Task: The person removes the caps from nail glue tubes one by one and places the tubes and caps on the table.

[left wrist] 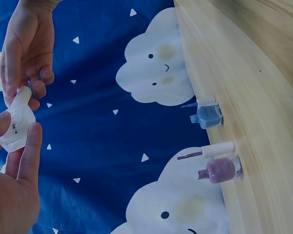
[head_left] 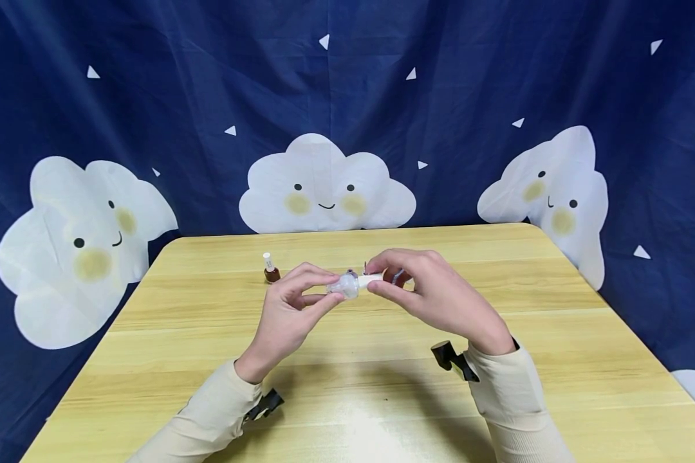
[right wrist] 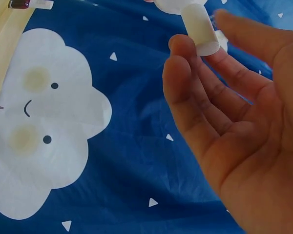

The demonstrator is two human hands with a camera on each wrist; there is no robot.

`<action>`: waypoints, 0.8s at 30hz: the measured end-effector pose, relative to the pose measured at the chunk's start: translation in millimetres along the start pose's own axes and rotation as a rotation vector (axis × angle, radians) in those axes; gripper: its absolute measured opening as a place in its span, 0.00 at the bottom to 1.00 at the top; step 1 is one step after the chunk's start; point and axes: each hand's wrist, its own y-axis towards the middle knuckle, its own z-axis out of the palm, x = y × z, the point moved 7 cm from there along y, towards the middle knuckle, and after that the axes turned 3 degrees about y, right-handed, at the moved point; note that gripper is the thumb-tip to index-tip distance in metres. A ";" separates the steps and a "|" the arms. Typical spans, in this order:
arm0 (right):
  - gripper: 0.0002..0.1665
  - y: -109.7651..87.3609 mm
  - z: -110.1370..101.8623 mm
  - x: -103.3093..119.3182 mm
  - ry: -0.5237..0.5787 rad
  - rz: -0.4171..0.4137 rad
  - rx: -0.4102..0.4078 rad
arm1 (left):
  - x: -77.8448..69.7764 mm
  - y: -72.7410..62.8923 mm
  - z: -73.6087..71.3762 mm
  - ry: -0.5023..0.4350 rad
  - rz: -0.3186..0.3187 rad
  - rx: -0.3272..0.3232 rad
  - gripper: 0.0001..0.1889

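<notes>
My left hand (head_left: 292, 308) pinches a nail polish bottle (head_left: 345, 286) with pale, whitish contents, between thumb and fingers. The bottle lies tilted on its side above the table, its white cap (head_left: 369, 280) towards the right. At that cap is my right hand (head_left: 434, 289), thumb and fingertips around it. The right wrist view shows the cap (right wrist: 200, 29) between the fingertips, its end sticking out. Printing shows on the bottle (left wrist: 19, 124) in the left wrist view. Whether the cap is loose cannot be made out.
Behind the hands stand an uncapped blue nail polish bottle (left wrist: 207, 117) and an uncapped purple one (left wrist: 220, 169). A white brush cap (left wrist: 217, 149) is beside the purple bottle, another (left wrist: 206, 101) by the blue. A capped dark red bottle (head_left: 272, 275) stands to the left.
</notes>
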 end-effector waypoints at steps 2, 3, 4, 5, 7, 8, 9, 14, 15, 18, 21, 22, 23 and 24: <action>0.07 0.3 0.0 -0.2 0.007 0.005 0.002 | -0.5 0.2 0.1 -0.004 0.003 -0.001 0.13; 0.07 0.3 0.1 -0.3 0.012 0.005 0.004 | -0.6 0.2 0.1 -0.006 0.004 -0.001 0.13; 0.07 0.2 0.1 -0.3 0.016 0.003 0.005 | -0.7 0.2 0.3 -0.006 0.005 -0.001 0.14; 0.07 0.1 0.1 -0.1 0.019 0.001 0.006 | -0.7 0.3 0.3 -0.007 0.004 -0.001 0.14; 0.07 0.0 -0.1 0.4 0.021 -0.001 0.004 | -0.6 0.3 0.5 -0.009 0.002 0.001 0.14; 0.08 0.0 0.1 0.2 0.021 -0.004 0.003 | -0.5 0.4 0.5 -0.007 0.003 0.002 0.14; 0.08 -0.1 0.2 -0.1 0.023 -0.005 0.002 | -0.6 0.4 0.5 -0.008 0.001 0.003 0.14; 0.09 0.4 0.3 -0.5 0.021 0.006 -0.004 | 0.5 0.0 0.2 -0.009 -0.005 0.004 0.13; 0.09 0.4 0.3 -0.5 0.022 0.009 -0.002 | 0.6 -0.1 0.1 -0.009 -0.007 0.003 0.13; 0.07 0.1 0.8 -0.9 0.029 0.004 0.004 | 1.1 -0.3 -0.2 -0.003 -0.008 0.001 0.13; 0.07 -0.1 1.0 -0.9 0.031 -0.001 0.006 | 0.6 -0.3 0.0 -0.003 -0.008 0.000 0.13; 0.07 -0.1 1.0 -0.8 0.030 -0.002 0.004 | 0.5 -0.3 0.0 -0.004 -0.007 0.001 0.13; 0.07 -0.1 0.8 -0.7 0.027 -0.001 0.001 | 0.1 -0.2 0.2 -0.005 -0.004 0.001 0.13; 0.07 -0.1 0.6 -0.8 0.022 0.003 -0.001 | -0.2 -0.2 0.2 -0.007 -0.003 0.001 0.13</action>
